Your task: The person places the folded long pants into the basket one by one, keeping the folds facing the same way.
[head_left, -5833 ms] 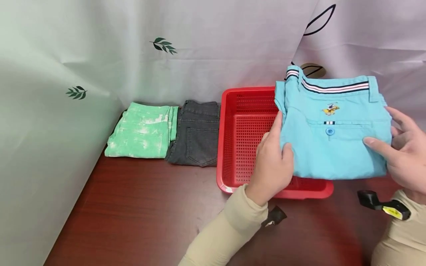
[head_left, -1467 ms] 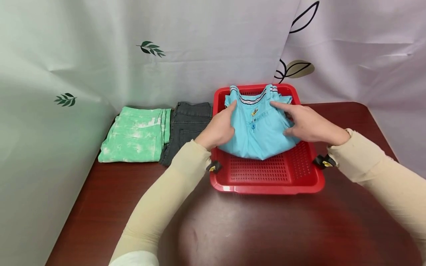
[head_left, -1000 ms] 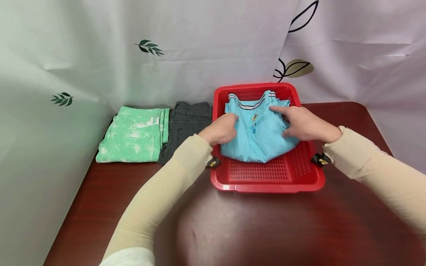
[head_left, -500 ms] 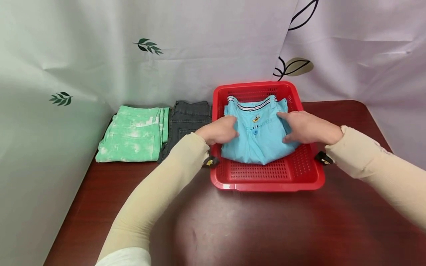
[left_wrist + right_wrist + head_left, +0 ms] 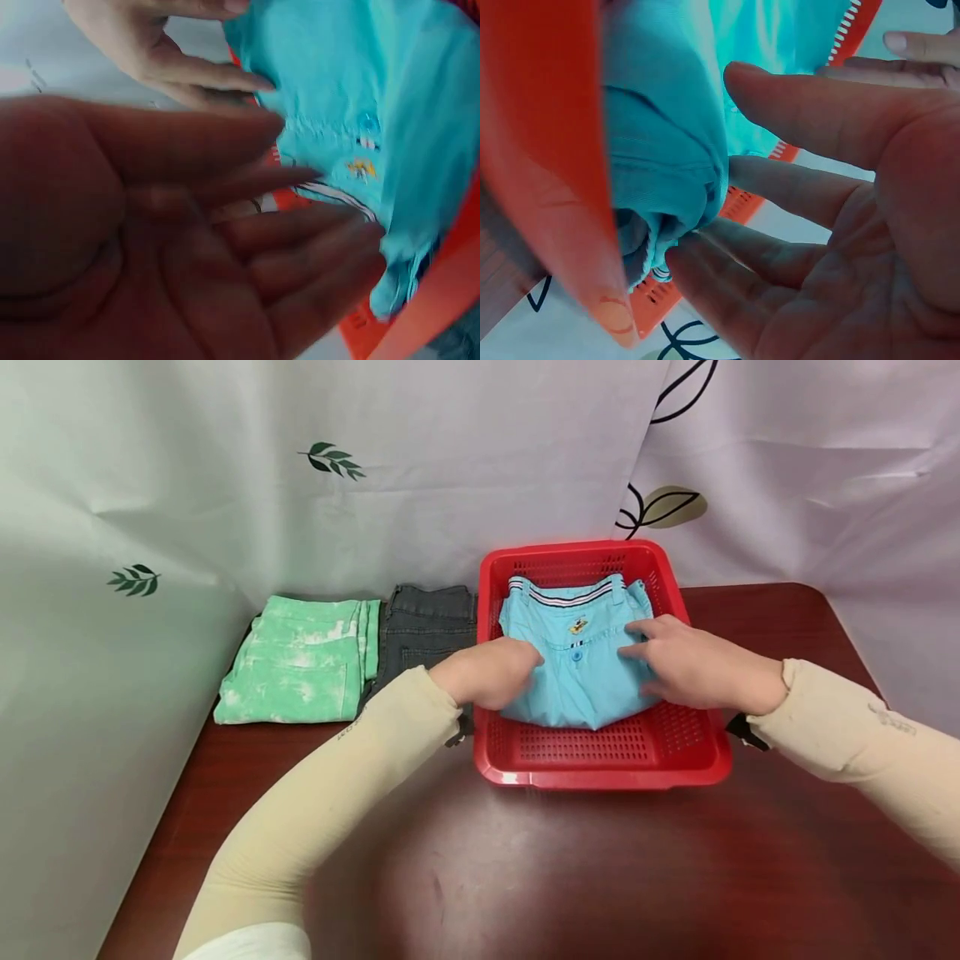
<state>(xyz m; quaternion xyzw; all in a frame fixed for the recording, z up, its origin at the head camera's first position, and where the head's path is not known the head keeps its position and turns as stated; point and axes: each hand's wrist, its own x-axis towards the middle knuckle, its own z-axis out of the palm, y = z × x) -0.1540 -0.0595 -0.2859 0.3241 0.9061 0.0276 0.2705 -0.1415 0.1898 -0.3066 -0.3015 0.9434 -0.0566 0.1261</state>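
Folded light-blue pants [image 5: 577,689] lie in a red plastic basket [image 5: 600,778], striped waistband toward the back, an embroidered badge and a button facing up. Over their left side is my left hand [image 5: 491,672]; in the left wrist view its fingers are extended and hold nothing. My right hand [image 5: 693,664] is at the right side of the pants, fingers spread and nearly straight. The right wrist view shows those fingertips [image 5: 686,259] right at the folded edge of the fabric, by the basket's wall.
Left of the basket lie folded dark grey jeans [image 5: 423,622], partly behind my left forearm. Beside them are folded green-and-white pants [image 5: 292,664]. All stand on a dark reddish-brown table [image 5: 570,868], with a pale leaf-print cloth [image 5: 450,485] hanging behind.
Earlier both hands held the blue pants up over the basket's right side. Now the pants lie inside it, flatter at the waistband, and both hands have drawn slightly toward me.
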